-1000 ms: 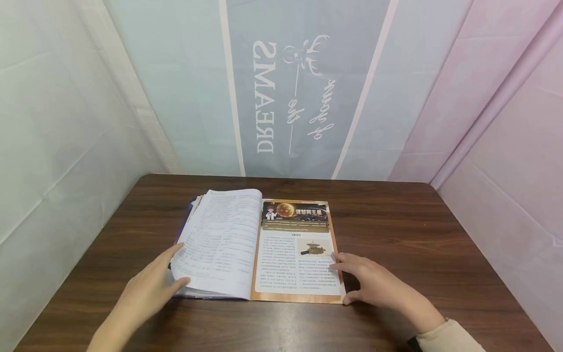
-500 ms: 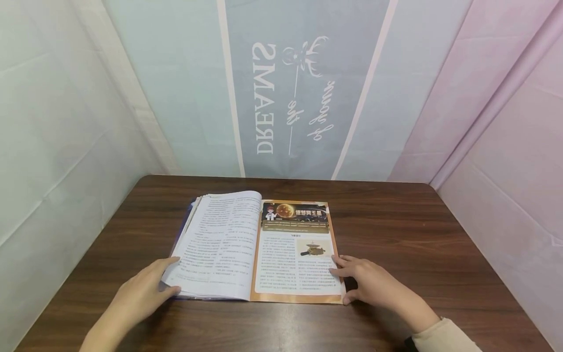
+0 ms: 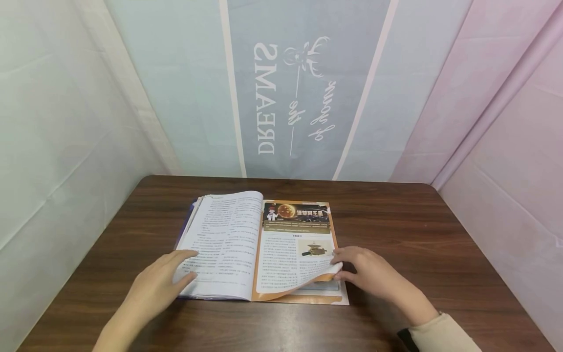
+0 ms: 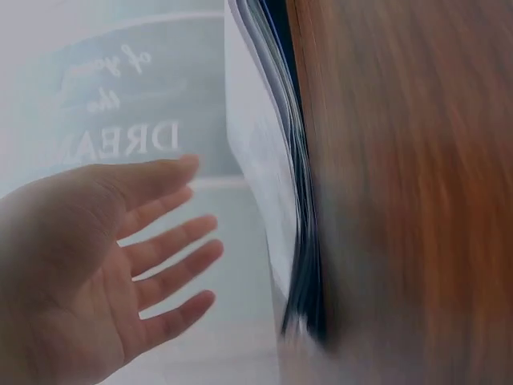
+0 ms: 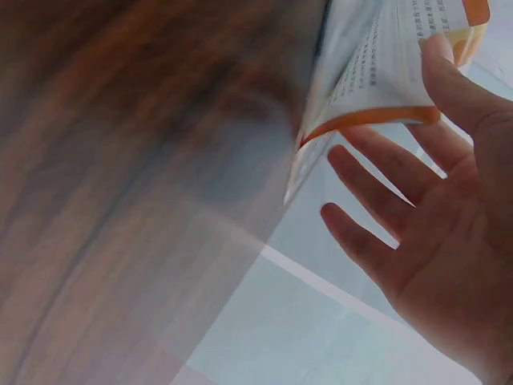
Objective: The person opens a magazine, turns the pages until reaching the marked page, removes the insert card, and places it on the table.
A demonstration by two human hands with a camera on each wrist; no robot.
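Note:
An open magazine point(image 3: 220, 244) lies on the wooden table, its left side a thick curved stack of text pages. The right-hand page point(image 3: 286, 264) has an orange border, a planet banner and a spacecraft picture. My right hand point(image 3: 369, 271) pinches this page's lower outer corner between thumb and fingers. That corner is lifted and curled, uncovering part of another page point(image 3: 327, 292) below. In the right wrist view the raised page point(image 5: 385, 72) bends at the thumb. My left hand point(image 3: 154, 281) is at the left pages' outer edge, fingers spread; in the left wrist view nothing is between its fingers.
The brown wooden table point(image 3: 396, 225) extends around the magazine on all sides. A printed cloth backdrop point(image 3: 299, 98) hangs behind it. Pale cloth walls stand to the left point(image 3: 66, 122) and right point(image 3: 514, 171).
My right hand has lifted the right page's lower corner, which lay flat before. My left hand let the left page settle, moved outward, then came back in over the pages' edge.

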